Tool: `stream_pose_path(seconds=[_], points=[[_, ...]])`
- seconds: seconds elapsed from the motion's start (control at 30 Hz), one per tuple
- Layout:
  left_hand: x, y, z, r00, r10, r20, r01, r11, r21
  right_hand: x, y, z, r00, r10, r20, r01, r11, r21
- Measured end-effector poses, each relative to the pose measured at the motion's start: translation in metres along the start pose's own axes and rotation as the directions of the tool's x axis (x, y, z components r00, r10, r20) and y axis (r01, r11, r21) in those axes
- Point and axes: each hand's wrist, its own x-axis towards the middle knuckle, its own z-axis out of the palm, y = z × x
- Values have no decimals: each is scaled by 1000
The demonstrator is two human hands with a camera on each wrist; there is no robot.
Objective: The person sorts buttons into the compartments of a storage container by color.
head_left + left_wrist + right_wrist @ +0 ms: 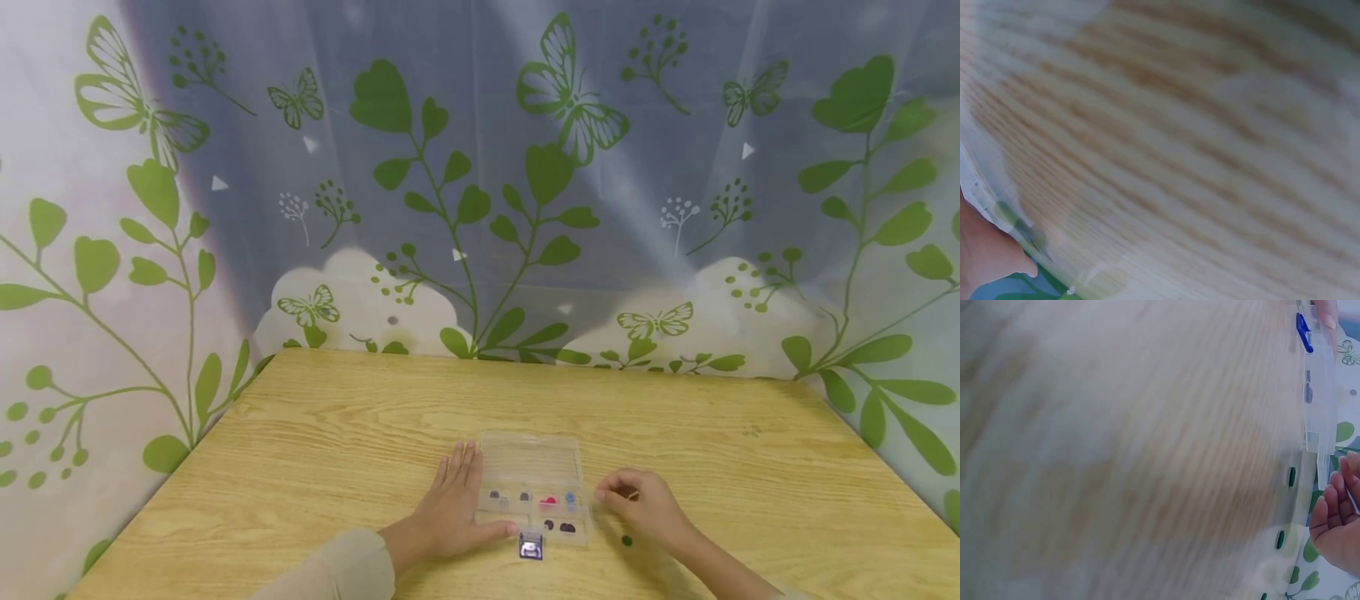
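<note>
A clear plastic compartment box (528,461) lies on the table with its lid raised at the back. Small dark, red and blue pieces sit in its compartments, among them a red piece (549,501) and a blue piece (570,497). My left hand (450,508) lies along the box's left side, fingers straight, thumb at the front edge. By the box's right side is my right hand (647,506), its fingers bent and thumb close to the index finger; I cannot tell whether something small is between them. A dark green piece (626,541) lies on the table below this hand.
At the box's front edge is a dark blue clasp (530,547), bright blue in the right wrist view. That view also shows a green piece (1292,477) and others on the wooden table (360,408). A leaf-and-butterfly curtain (480,208) hangs behind the table.
</note>
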Motion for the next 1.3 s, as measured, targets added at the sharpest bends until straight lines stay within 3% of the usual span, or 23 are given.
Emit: stream_pose_path(seconds=[0.83, 1.1, 1.3], points=[[-2, 3, -2, 1000, 15, -13, -15, 1000, -8, -22, 23, -15, 996, -83, 34, 83, 997, 11], [-1, 2, -3, 1000, 19, -15, -19, 1000, 0, -30, 22, -13, 999, -18, 50, 17, 1000, 23], [-1, 2, -2, 1000, 22, -20, -22, 1000, 4, -36, 26, -11, 996, -53, 70, 53, 999, 2]])
